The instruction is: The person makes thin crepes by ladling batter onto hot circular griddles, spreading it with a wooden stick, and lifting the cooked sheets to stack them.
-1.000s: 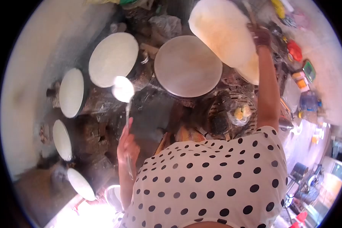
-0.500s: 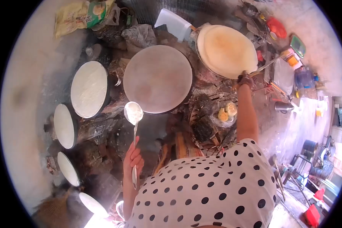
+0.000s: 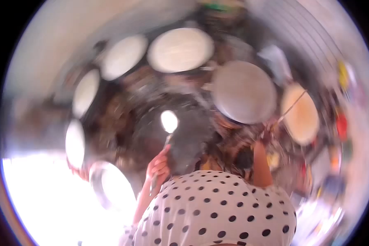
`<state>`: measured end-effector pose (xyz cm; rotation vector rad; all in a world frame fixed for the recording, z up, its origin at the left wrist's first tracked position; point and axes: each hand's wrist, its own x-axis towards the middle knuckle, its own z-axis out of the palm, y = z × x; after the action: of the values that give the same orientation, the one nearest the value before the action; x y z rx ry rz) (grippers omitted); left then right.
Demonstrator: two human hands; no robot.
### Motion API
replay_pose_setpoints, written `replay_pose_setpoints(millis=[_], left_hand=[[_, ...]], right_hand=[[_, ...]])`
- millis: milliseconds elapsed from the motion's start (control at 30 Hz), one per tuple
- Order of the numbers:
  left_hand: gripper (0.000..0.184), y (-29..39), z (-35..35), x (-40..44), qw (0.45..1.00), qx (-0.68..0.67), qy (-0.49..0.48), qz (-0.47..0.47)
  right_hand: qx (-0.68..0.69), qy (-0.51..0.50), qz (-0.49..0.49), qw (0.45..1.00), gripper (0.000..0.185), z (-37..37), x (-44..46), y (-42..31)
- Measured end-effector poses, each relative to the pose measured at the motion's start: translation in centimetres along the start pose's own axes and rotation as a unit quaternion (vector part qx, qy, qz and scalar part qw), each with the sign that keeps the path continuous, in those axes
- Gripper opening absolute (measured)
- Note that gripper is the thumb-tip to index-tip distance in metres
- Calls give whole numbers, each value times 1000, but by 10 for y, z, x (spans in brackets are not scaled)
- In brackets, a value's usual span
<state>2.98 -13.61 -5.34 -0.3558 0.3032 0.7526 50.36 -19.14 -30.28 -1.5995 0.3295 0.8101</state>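
Observation:
My left hand [image 3: 158, 167] is closed around the handle of a metal ladle [image 3: 169, 122], whose bowl looks white inside. The ladle is over the dark floor area, apart from the griddles. Reaching forward, my right hand [image 3: 267, 132] is smeared by motion; its fingers seem wrapped round a thin stick [image 3: 291, 107]. That stick slants up across a pile of round, pale-brown flatbreads [image 3: 302, 121]. Nearest to the right hand on its other side is a round grey griddle [image 3: 244, 92] with a bare top.
Round griddles covered in white curve around the left: one at the back [image 3: 180, 50], another beside it [image 3: 124, 57], and more further left [image 3: 86, 93]. A white container [image 3: 276, 61] stands behind the grey griddle. Red items [image 3: 341, 126] are at the right. Bright light floods the lower left.
The view has swung left, so the griddles and flatbreads appear further right. My right hand is now apart from the flatbread pile's edge, with the stick across the pile. The left hand keeps the ladle.

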Motion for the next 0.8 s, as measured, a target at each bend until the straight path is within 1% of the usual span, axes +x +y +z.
replay_pose_setpoints(millis=[33,67,100,167,200,233,267,300,367,433,467,500,533,567,633,667,700,733,767,800], left_hand=[[39,11,-19,-26,998,-51,-32,8],[38,22,-38,-62,993,-91,-39,57],[36,40,-53,-80,988,-123,-52,81],[35,55,-98,-162,973,-119,-63,186],[35,56,-113,-203,967,-49,-29,248],[35,57,-134,-247,933,132,79,325],[35,59,-149,-284,865,240,203,391],[36,54,-167,-315,770,330,331,434],[34,72,-212,-363,777,235,341,474],[24,101,-268,-395,762,175,374,499],[19,121,-298,-414,775,138,371,493],[15,144,-328,-427,788,108,365,484],[13,168,-359,-436,800,76,358,475],[12,175,-358,-399,801,52,372,467],[12,212,-402,-414,783,87,432,440],[11,224,-406,-412,761,138,476,419],[11,233,-414,-417,737,188,518,392],[12,244,-432,-416,719,217,548,367],[12,254,-451,-413,726,208,546,364],[13,263,-478,-408,698,295,580,299]], right_hand=[[-30,-80,11,996,22,32,-33,28],[-70,-165,22,984,21,65,-71,56],[-109,-236,29,965,20,91,-108,77],[-213,-386,11,897,17,135,-204,120],[-264,-450,-24,853,16,151,-252,138],[-341,-499,-137,785,14,162,-318,145],[-391,-561,-278,674,13,176,-351,168],[-405,-599,-339,601,14,188,-383,192],[-536,-660,-196,489,20,214,-475,213],[-629,-655,-182,378,26,230,-554,248],[-643,-657,-182,348,26,237,-578,274],[-619,-681,-325,217,27,245,-594,300],[-567,-684,-453,79,29,254,-610,324],[-560,-702,-436,66,29,279,-581,314],[-625,-633,-456,-10,30,288,-627,370],[-677,-634,-370,45,34,297,-624,399],[-684,-630,-366,32,34,295,-632,418],[-713,-594,-368,-49,33,293,-643,429],[-736,-554,-367,-130,33,291,-652,436],[-705,-579,-377,-160,33,283,-677,423]])
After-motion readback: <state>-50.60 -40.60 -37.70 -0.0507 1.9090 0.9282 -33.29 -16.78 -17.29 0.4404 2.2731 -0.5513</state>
